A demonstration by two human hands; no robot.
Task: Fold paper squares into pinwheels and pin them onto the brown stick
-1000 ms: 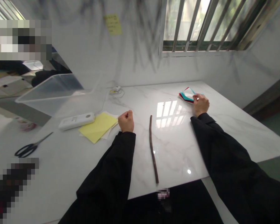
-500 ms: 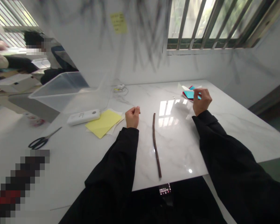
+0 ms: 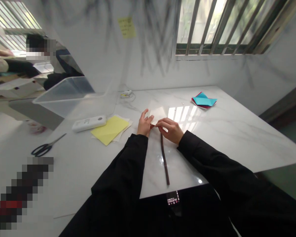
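Observation:
My left hand (image 3: 143,125) is raised over the marble-patterned table, its thumb and forefinger apart at the edge of a pale, cream sheet of paper (image 3: 158,113). My right hand (image 3: 170,129) has come up beside it, fingertips pinched together at the sheet's lower edge. A small reddish-brown bit (image 3: 152,126) shows between the two hands; I cannot tell what it is. Under my right fingers lies a thin, slightly bent brown stick (image 3: 164,161), pointing towards me, its far end hidden by that hand.
Left of my hands lie yellow and white paper sheets (image 3: 110,130), a white oblong device (image 3: 89,123) and scissors (image 3: 43,149). A clear plastic bin (image 3: 64,98) stands behind them. Folded blue and red paper (image 3: 204,100) lies at the back right. Another person (image 3: 61,62) sits at far left.
My right hand has moved left from the blue paper to my left hand, bringing the pale sheet. My left hand has gone from closed to fingers apart. The stick has stayed put.

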